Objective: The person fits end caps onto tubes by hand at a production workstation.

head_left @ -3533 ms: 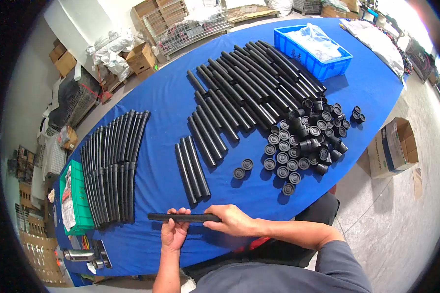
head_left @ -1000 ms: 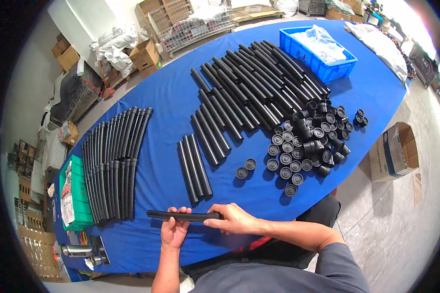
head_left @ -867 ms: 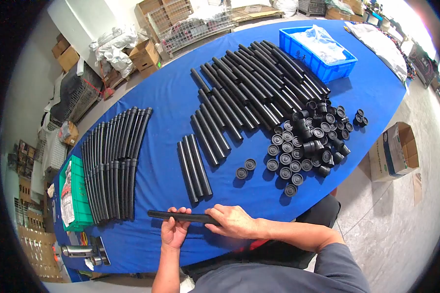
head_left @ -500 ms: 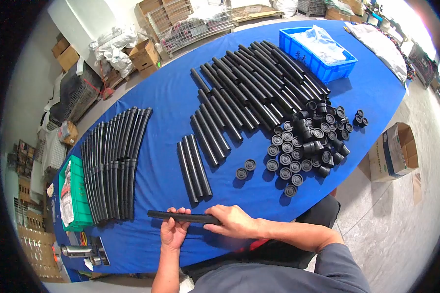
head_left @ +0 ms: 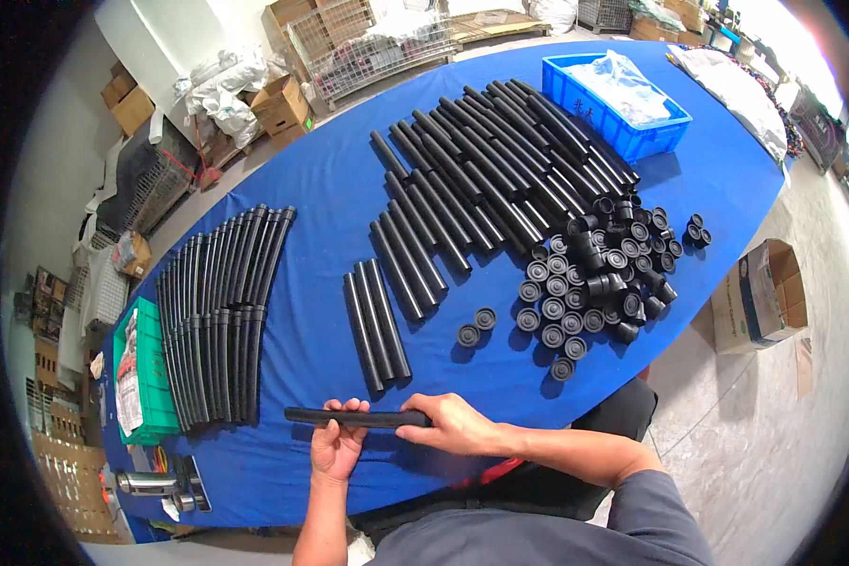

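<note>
While both hands grip it, the tube (head_left: 354, 417) lies level, its long axis running left to right along the near edge of the table (head_left: 321, 189), held just above the blue cloth. Its left end pokes out free to the left of the left hand (head_left: 335, 446), pointing toward the green bin (head_left: 146, 396); its right end is hidden inside the right hand (head_left: 453, 426). The left hand sits under the tube's middle, palm up, fingers curled over the far side so the fingertips show above it. The right hand comes from the right, thumb and fingers closed around the tube's right end, knuckles up. The two hands are near each other, with a short bare stretch of tube between them. Just beyond the tube, three short tubes (head_left: 375, 321) lie side by side, pointing near to far. To the left lies a fan of ribbed hoses (head_left: 217, 321). Far and right lies a big spread of tubes (head_left: 481, 179), and right of it a heap of caps (head_left: 594, 278), with two caps (head_left: 476, 326) lying apart from the heap. A blue crate (head_left: 623, 113) stands at the far right.
</note>
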Available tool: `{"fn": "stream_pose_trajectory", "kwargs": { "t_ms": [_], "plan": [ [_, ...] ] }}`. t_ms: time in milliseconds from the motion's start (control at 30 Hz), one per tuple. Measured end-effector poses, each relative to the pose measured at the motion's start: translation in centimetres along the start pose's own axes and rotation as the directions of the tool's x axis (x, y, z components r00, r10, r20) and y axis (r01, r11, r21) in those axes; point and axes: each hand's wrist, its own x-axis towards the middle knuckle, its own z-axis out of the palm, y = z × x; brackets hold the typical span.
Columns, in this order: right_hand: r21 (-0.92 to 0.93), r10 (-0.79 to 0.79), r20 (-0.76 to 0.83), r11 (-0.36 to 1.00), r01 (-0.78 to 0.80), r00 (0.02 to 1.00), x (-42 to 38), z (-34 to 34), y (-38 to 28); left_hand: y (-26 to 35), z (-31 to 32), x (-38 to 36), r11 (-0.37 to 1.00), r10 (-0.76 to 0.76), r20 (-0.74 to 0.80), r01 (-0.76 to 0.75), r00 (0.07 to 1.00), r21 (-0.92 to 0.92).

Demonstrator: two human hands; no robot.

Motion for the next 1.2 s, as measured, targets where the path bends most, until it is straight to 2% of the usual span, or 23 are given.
{"fn": "stream_pose_trajectory", "kwargs": {
  "t_ms": [33, 67, 167, 200, 300, 333, 433, 467, 500, 533, 600, 633, 667, 767, 800, 900, 967, 1000, 1033, 1133, 1200],
  "plan": [
    [-0.176, -0.25, -0.119, 0.958, 0.228, 0.961, -0.2, 0.7, 0.9, 0.0, 0.0, 0.0, 1.0, -0.006, 0.001, 0.006, 1.0, -0.003],
    [-0.343, -0.357, -0.109, 0.89, 0.302, 0.928, -0.2, 1.2, 1.7, 0.1, -0.1, 0.0, 1.0, -0.013, 0.001, 0.013, 1.0, -0.006],
    [-0.081, 0.004, 0.031, 0.997, -0.002, 0.999, -0.3, -0.6, -0.9, 0.1, -0.5, -0.1, 0.999, 0.003, 0.004, -0.002, 1.0, -0.034],
    [0.137, 0.311, 0.231, 0.928, -0.348, 0.922, 0.2, -1.7, -2.3, 0.1, -0.6, -0.2, 0.999, 0.013, 0.005, -0.012, 1.0, -0.045],
    [0.083, 0.226, 0.134, 0.968, -0.238, 0.965, -0.1, -1.0, -0.9, 0.1, -0.3, -0.1, 1.0, 0.002, -0.024, -0.002, 1.0, 0.007],
    [-0.091, -0.088, -0.04, 0.992, 0.084, 0.995, -0.2, 0.0, 0.2, 0.1, -0.2, -0.1, 1.0, -0.003, -0.019, 0.003, 1.0, 0.002],
    [-0.237, -0.29, -0.095, 0.936, 0.262, 0.952, -0.1, 0.4, 0.6, 0.1, -0.3, -0.2, 1.0, -0.006, -0.007, 0.006, 1.0, -0.007],
    [-0.052, -0.03, -0.011, 0.998, 0.03, 0.999, -0.2, -0.1, 0.1, 0.1, -0.5, -0.2, 1.0, -0.002, -0.002, 0.002, 1.0, -0.002],
    [0.108, 0.213, 0.118, 0.968, -0.226, 0.97, 0.1, -1.5, -2.3, 0.1, -0.6, -0.2, 1.0, 0.0, 0.003, 0.0, 1.0, 0.003],
    [0.226, 0.414, 0.278, 0.849, -0.478, 0.867, 0.3, -2.4, -3.6, 0.2, -0.4, -0.2, 1.0, -0.005, 0.0, 0.005, 1.0, 0.01],
    [0.051, 0.139, 0.096, 0.988, -0.144, 0.986, -0.1, -1.0, -1.0, 0.1, 0.0, -0.1, 1.0, -0.015, -0.006, 0.015, 1.0, 0.024],
    [-0.059, -0.023, 0.028, 0.998, 0.025, 0.999, -0.2, -0.3, 0.1, 0.1, 0.1, 0.0, 1.0, -0.013, -0.021, 0.013, 1.0, 0.012],
    [-0.26, -0.216, -0.063, 0.946, 0.192, 0.974, -0.4, 0.4, 0.9, 0.1, 0.1, -0.1, 1.0, -0.007, -0.038, 0.007, 0.999, 0.0],
    [-0.123, -0.22, -0.124, 0.971, 0.205, 0.968, -0.3, 0.2, 0.3, 0.0, 0.1, -0.3, 1.0, 0.009, -0.013, -0.01, 1.0, -0.013],
    [-0.019, -0.005, -0.021, 1.0, 0.005, 1.0, -0.2, -0.6, -1.0, 0.0, 0.2, -0.2, 1.0, 0.008, 0.012, -0.007, 1.0, -0.013],
    [0.271, 0.327, 0.174, 0.891, -0.365, 0.929, 0.1, -1.1, -1.0, 0.0, 0.2, -0.1, 0.998, -0.01, -0.01, 0.011, 1.0, 0.064],
    [0.265, 0.232, 0.054, 0.934, -0.238, 0.971, -0.3, 0.0, 0.7, -0.2, -0.3, -0.1, 0.996, 0.016, -0.005, -0.016, 1.0, 0.087],
    [0.286, 0.258, 0.062, 0.921, -0.264, 0.964, -0.2, -0.5, 0.0, -0.1, -0.2, -0.3, 0.998, 0.015, -0.033, -0.014, 0.999, 0.055],
    [0.225, 0.274, 0.037, 0.935, -0.275, 0.961, 0.1, -0.9, 0.0, 0.0, 0.3, -0.4, 0.998, 0.026, -0.029, -0.025, 0.999, 0.053],
    [0.395, 0.306, 0.066, 0.866, -0.307, 0.95, 0.4, -1.1, 0.9, 1.2, 0.1, -1.0, 0.993, 0.116, -0.031, -0.115, 0.993, 0.026],
    [0.434, 0.305, 0.105, 0.842, -0.32, 0.946, 0.5, -1.2, 1.0, 3.4, 0.0, -1.8, 0.971, 0.124, -0.059, -0.109, 0.99, 0.212]
  ]
}}
